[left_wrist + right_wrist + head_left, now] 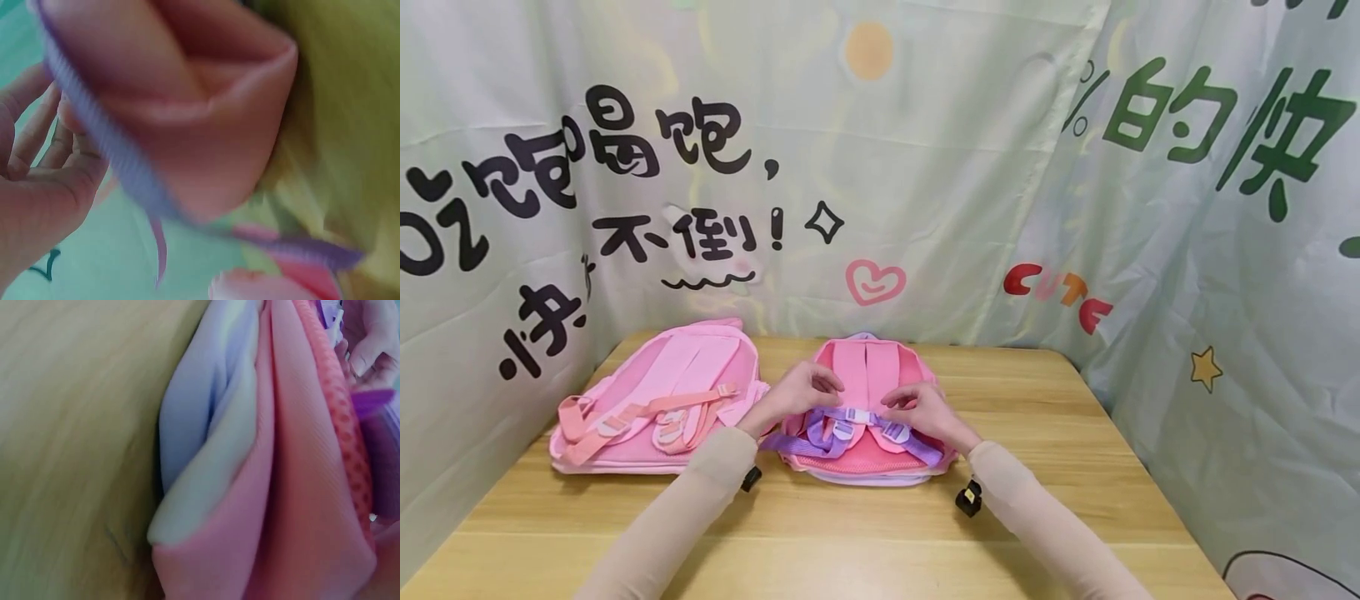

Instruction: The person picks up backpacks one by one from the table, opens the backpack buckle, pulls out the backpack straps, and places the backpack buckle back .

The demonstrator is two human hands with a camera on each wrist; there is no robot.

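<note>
A pink child's backpack lies on the table, its strap side up. Across its shoulder straps runs a purple chest strap, joined by a white buckle. Left of the buckle hovers my left hand, its fingers loosely bent. In the left wrist view that hand is beside a purple webbing edge, with nothing seen in its fingers. My right hand is at the buckle's right, thumb and forefinger close to the strap. The right wrist view shows the backpack's side and part of my right hand.
A second, paler pink backpack with orange straps lies to the left, close to the first. Both are on a wooden table. Printed curtains stand behind the table and along both sides.
</note>
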